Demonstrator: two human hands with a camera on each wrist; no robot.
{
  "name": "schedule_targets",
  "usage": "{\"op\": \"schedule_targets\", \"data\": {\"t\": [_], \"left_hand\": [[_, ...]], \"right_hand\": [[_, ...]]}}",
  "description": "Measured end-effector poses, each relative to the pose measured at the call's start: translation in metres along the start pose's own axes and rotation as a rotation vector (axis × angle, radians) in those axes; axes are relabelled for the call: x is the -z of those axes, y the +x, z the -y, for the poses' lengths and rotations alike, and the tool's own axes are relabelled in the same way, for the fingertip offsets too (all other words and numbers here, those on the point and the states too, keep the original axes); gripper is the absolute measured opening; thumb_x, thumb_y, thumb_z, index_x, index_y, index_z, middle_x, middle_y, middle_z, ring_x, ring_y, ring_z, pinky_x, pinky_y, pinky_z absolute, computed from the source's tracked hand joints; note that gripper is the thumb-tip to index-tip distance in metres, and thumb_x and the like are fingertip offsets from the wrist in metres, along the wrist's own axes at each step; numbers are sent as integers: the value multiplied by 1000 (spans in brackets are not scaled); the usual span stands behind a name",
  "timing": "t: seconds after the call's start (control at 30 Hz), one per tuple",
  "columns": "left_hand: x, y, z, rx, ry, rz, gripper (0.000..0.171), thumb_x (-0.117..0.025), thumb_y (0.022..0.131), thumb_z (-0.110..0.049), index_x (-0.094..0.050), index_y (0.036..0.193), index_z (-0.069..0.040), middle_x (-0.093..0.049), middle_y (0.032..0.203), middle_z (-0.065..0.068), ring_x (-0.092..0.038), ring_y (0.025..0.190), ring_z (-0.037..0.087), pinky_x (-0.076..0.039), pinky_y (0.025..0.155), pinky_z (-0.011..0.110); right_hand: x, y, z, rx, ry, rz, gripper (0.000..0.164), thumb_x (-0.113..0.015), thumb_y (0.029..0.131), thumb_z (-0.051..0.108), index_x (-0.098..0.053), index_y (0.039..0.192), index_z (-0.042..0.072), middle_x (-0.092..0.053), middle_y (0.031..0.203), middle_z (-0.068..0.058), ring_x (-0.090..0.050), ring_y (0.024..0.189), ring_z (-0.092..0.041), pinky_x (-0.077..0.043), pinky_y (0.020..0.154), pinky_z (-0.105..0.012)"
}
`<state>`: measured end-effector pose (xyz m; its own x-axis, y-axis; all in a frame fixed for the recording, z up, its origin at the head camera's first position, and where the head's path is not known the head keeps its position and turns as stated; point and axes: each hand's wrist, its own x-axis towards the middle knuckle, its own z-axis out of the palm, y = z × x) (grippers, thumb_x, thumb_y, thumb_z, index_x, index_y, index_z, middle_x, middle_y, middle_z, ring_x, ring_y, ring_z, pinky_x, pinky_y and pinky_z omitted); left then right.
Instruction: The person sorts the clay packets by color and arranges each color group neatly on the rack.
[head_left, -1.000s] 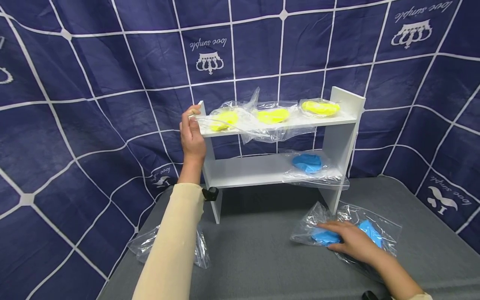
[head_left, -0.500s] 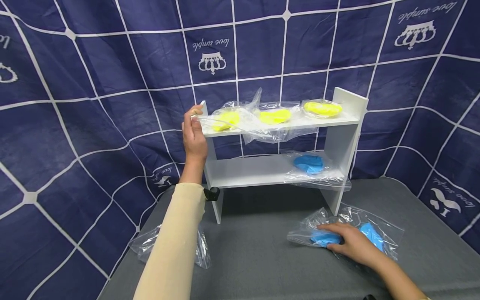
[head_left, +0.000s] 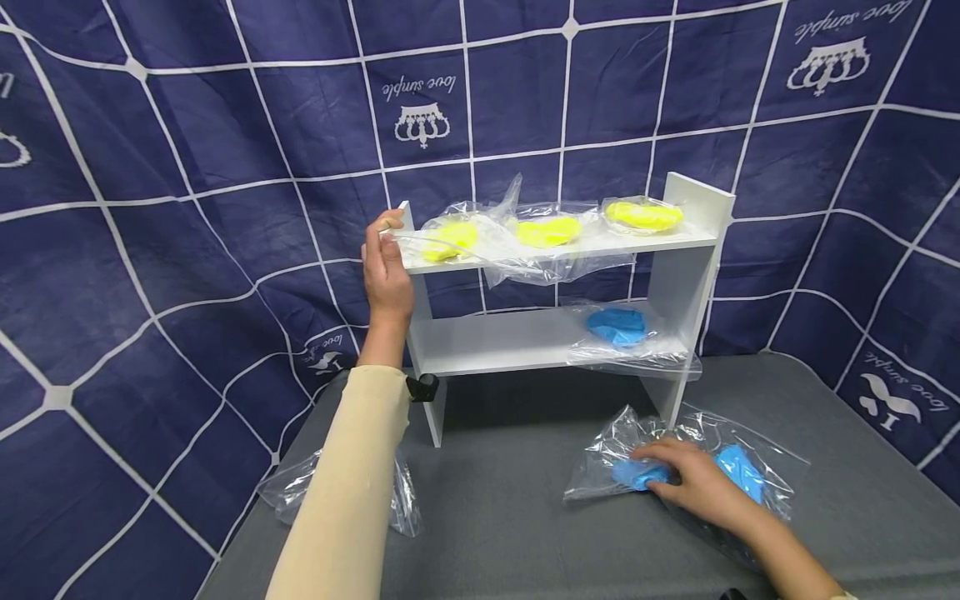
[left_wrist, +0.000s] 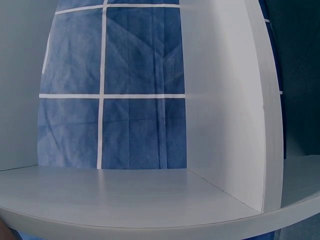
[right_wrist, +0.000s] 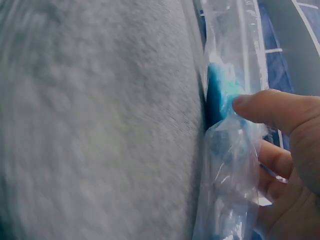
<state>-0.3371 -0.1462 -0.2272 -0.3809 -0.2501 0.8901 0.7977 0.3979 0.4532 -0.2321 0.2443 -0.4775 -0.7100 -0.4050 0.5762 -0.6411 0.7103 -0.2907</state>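
Observation:
In the head view my left hand (head_left: 387, 271) grips the upper left side panel of a small white shelf (head_left: 487, 342), fingers curled over its edge. The left wrist view shows the shelf's white boards close up. My right hand (head_left: 693, 483) pinches a clear plastic bag with a blue lump (head_left: 633, 473) on the grey surface, below the shelf's right end. In the right wrist view the thumb (right_wrist: 265, 107) presses the blue lump through the film, with the other fingers behind the bag. Beside that hand lies another bagged blue lump (head_left: 741, 473), partly covered by the hand.
Bagged yellow lumps (head_left: 547, 232) sit in a row on the top board. A bagged blue lump (head_left: 617, 326) lies on the lower board at right. More clear bags (head_left: 405, 500) lie at left, partly behind the left sleeve (head_left: 337, 483). A blue checked cloth (head_left: 225, 150) hangs behind.
My right hand has shifted slightly left, and the bag with the blue lump has slid left with it, its film spreading out. My left hand stays on the shelf.

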Motion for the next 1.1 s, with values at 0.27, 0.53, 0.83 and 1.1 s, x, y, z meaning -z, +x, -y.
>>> {"op": "schedule_targets", "data": {"t": [0.27, 0.53, 0.83, 1.1], "left_hand": [[1, 0, 0, -10, -2, -4, 25, -32, 101, -1, -52, 108, 12, -59, 131, 27, -49, 117, 42, -32, 101, 34], [1, 0, 0, -7, 0, -2, 25, -31, 101, -1, -52, 109, 12, -60, 131, 26, -48, 117, 42, -32, 101, 34], [0, 0, -2, -9, -2, -3, 24, -32, 100, 1, -51, 108, 12, -60, 131, 27, -49, 116, 42, -32, 100, 33], [-3, 1, 15, -4, 13, -9, 25, -32, 101, -3, -52, 109, 10, -60, 132, 24, -49, 116, 41, -32, 100, 33]], "right_hand": [[-9, 3, 7, -68, -55, 83, 47, -89, 68, 20, -72, 112, 21, -70, 113, -4, -66, 104, -33, -52, 86, -55], [-13, 7, 9, 35, -28, 3, 44, -90, 64, 11, -73, 102, 24, -70, 103, 9, -66, 94, -15, -53, 80, -38], [-9, 17, 27, 11, 22, -19, 41, -89, 68, 11, -74, 102, 27, -70, 108, 9, -67, 99, -12, -56, 82, -37], [2, 39, 51, 106, 96, -99, 39, -89, 68, 10, -75, 102, 24, -70, 109, 7, -66, 100, -10, -48, 87, -12]]}}
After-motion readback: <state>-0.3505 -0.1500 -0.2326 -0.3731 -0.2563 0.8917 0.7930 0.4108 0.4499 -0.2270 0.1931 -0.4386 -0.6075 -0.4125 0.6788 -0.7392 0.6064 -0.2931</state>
